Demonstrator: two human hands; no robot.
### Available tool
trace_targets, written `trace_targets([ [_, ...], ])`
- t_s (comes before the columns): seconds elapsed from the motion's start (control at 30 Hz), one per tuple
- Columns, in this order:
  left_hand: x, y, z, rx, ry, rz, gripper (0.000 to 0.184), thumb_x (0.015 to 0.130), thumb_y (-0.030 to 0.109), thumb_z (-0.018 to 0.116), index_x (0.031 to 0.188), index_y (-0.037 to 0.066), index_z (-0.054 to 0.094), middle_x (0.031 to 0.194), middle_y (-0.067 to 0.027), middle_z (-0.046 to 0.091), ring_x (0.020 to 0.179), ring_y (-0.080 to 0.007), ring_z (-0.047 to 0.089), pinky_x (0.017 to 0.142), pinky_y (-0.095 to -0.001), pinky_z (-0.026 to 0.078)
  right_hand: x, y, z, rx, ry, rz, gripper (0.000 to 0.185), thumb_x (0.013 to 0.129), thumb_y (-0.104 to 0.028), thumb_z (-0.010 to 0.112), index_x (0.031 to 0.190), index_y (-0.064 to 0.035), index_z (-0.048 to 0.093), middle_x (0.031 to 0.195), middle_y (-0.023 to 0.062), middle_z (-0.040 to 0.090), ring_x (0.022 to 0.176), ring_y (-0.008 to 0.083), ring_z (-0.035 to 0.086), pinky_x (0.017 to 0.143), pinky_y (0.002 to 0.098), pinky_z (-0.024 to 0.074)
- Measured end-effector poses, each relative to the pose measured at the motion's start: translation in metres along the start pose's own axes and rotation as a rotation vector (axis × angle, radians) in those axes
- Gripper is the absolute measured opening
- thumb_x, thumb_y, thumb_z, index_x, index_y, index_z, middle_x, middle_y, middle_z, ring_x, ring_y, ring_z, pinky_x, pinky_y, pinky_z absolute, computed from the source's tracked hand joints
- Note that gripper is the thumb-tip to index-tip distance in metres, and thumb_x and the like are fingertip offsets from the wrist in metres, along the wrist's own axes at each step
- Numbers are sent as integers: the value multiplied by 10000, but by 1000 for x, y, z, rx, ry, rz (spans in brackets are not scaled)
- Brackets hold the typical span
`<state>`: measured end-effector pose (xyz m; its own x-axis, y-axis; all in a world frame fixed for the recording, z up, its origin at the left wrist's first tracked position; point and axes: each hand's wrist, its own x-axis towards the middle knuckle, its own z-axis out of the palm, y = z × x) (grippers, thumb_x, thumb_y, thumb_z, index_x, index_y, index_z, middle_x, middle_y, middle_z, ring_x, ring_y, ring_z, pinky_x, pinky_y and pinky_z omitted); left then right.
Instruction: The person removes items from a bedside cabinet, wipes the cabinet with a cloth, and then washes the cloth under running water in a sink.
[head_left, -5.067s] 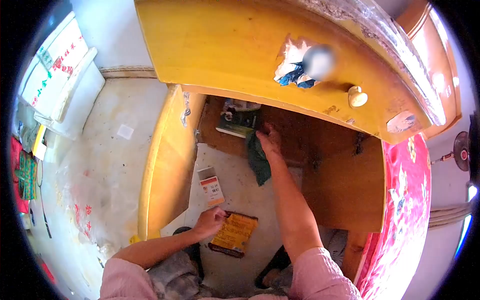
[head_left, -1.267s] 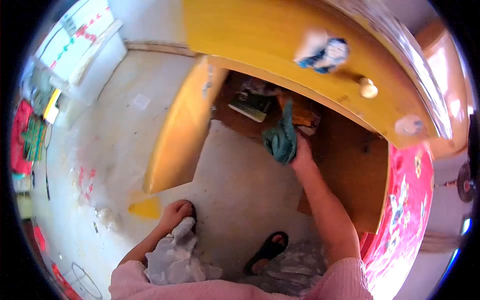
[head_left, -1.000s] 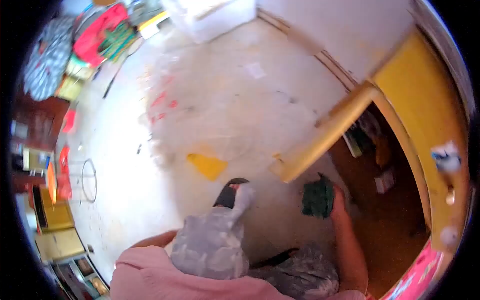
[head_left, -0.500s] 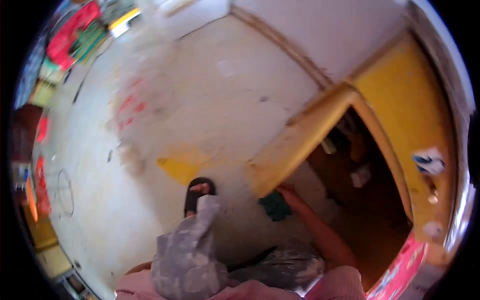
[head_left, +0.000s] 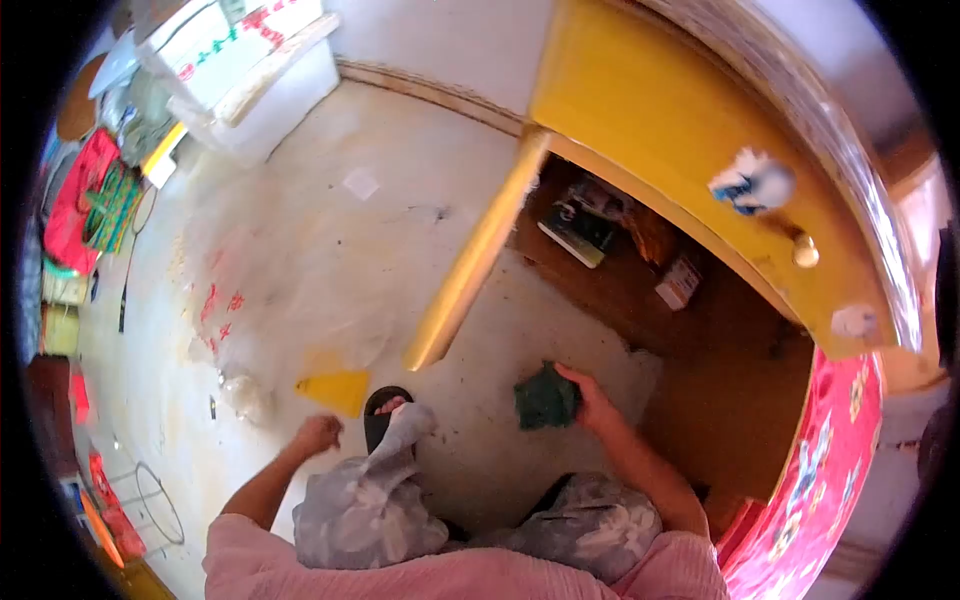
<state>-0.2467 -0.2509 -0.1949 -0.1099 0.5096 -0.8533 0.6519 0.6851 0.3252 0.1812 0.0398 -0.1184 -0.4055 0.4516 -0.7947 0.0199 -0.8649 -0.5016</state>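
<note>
A dark green cloth (head_left: 546, 398) is gripped by my right hand (head_left: 590, 398), low over the floor in front of the cabinet. My left hand (head_left: 320, 434) is curled beside my left knee, near a yellow piece (head_left: 336, 391) on the floor; what it holds, if anything, is too small to tell. The yellow cabinet (head_left: 640, 110) has its door (head_left: 480, 260) swung out to the left. Inside lie a dark green book (head_left: 580, 232), an orange-brown packet (head_left: 650, 238) and a small white box (head_left: 679, 282).
My sandalled foot (head_left: 386, 408) rests on the floor. A clear plastic bag (head_left: 246, 399) lies further left, with a wire ring stand (head_left: 158, 505) beyond. White foam boxes (head_left: 250, 90) stand at the back left. Pink floral fabric (head_left: 825, 470) hangs at the right.
The view has swung left, then back towards the cabinet. My right hand has come out of the cabinet with the green cloth. My left hand is in view again. The white box now sits inside the cabinet.
</note>
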Motion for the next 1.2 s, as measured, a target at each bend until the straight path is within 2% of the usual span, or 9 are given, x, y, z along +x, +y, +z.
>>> trace_targets([
  [0.1, -25, 108, -63, -405, 393, 421, 338, 817, 93, 637, 1139, 11, 575, 993, -109, 651, 886, -179, 622, 787, -340, 502, 38, -14, -7, -599, 207, -624, 541, 786, -169, 695, 1267, -15, 503, 1265, 116, 562, 1081, 298, 582, 919, 393, 461],
  [0.23, -52, 221, -82, -258, 442, 690, 300, 803, 203, 680, 1035, 23, 620, 919, -100, 661, 861, -199, 626, 763, -339, 498, 21, -82, 64, -1192, 340, -1277, 400, 769, -12, 621, 1161, -70, 559, 1114, 102, 572, 979, 313, 579, 859, 396, 480],
  [0.33, -16, 235, -64, 1, 532, 769, 357, 793, 322, 680, 1035, 64, 635, 935, -98, 665, 882, -276, 627, 765, -376, 494, 82, -96, 38, -1874, 421, -1083, 409, 817, -6, 493, 1206, -117, 552, 1224, 113, 509, 1069, 350, 531, 902, 434, 460],
  [0.63, -30, 254, -59, 29, 570, 719, 311, 813, 349, 641, 960, 76, 654, 959, -106, 663, 900, -286, 619, 765, -397, 485, 57, -27, -189, -1402, 995, -862, 391, 830, -45, 524, 1221, -66, 525, 1179, 151, 547, 1059, 342, 532, 905, 417, 446],
  [0.73, -37, 259, -57, 141, 574, 702, 335, 814, 338, 651, 1016, 71, 639, 1008, -119, 656, 940, -302, 611, 798, -402, 482, 46, -21, -190, -1263, 1088, -752, 383, 830, -83, 561, 1210, -53, 526, 1163, 152, 558, 1055, 329, 532, 896, 403, 442],
  [0.83, -31, 261, -51, 103, 619, 749, 329, 817, 326, 646, 1011, 61, 637, 991, -128, 655, 934, -323, 606, 804, -411, 477, 70, -13, -128, -1105, 810, -724, 385, 829, -121, 598, 1199, -39, 527, 1147, 154, 569, 1051, 316, 531, 887, 390, 439],
  [0.97, -23, 254, -42, 99, 666, 727, 274, 828, 298, 618, 950, 54, 648, 923, -129, 652, 877, -328, 605, 770, -419, 478, 132, 26, -68, -422, 696, -848, 399, 820, -149, 630, 1191, -37, 532, 1133, 161, 579, 1043, 328, 534, 885, 383, 438],
  [1.1, -19, 249, -42, 269, 731, 792, 264, 834, 289, 614, 958, 59, 654, 929, -126, 657, 857, -318, 617, 770, -428, 485, 132, 66, -169, -945, 1213, -773, 456, 805, -184, 643, 1232, -85, 516, 1247, 131, 528, 1135, 291, 498, 944, 415, 417],
  [1.2, -22, 243, -50, 979, 847, 1037, 290, 855, 285, 620, 1064, 85, 640, 1029, -123, 656, 950, -291, 617, 786, -410, 486, 109, 36, -177, -1043, 1276, -474, 451, 815, -229, 621, 1234, -99, 512, 1267, 110, 509, 1150, 270, 485, 960, 416, 409],
])
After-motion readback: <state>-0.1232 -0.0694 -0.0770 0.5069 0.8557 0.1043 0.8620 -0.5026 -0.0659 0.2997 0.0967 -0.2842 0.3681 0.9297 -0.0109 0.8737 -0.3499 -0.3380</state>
